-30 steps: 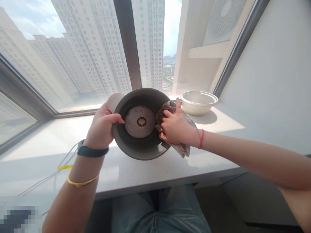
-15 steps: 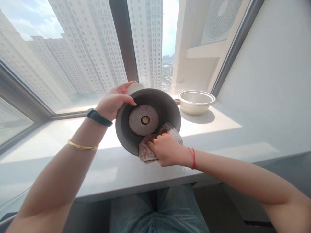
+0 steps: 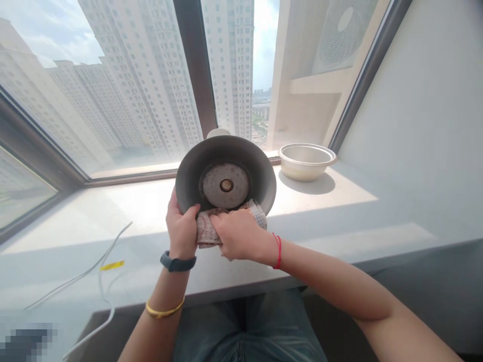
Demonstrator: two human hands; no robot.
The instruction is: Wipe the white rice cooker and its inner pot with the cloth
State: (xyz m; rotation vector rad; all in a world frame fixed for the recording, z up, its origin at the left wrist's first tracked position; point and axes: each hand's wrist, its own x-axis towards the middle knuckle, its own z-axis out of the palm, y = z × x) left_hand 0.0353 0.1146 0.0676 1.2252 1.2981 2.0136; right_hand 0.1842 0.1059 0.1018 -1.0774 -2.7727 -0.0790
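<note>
A dark grey round pot (image 3: 260,171) is tipped up, its inside facing me. Its base is a lighter disc with a round brass-coloured centre, and a pale rounded piece (image 3: 218,132) shows behind the top rim. My left hand (image 3: 182,223) grips the lower-left rim, thumb inside and fingers behind. My right hand (image 3: 241,232) is closed on a checked, brown-stained cloth (image 3: 208,230), pressed to the pot's lower inner wall and rim. The two hands are close together, with part of the cloth between them.
A pale cream basin (image 3: 307,163) stands on the white windowsill (image 3: 324,221) at the right. A white cable (image 3: 101,281) with a yellow tag (image 3: 112,265) lies at the left. Tall windows rise behind, and a wall closes off the right side.
My left hand has slid from the pot's upper-left rim down to its lower-left rim. The right hand and cloth have shifted slightly left along the lower edge. The cable is now uncovered.
</note>
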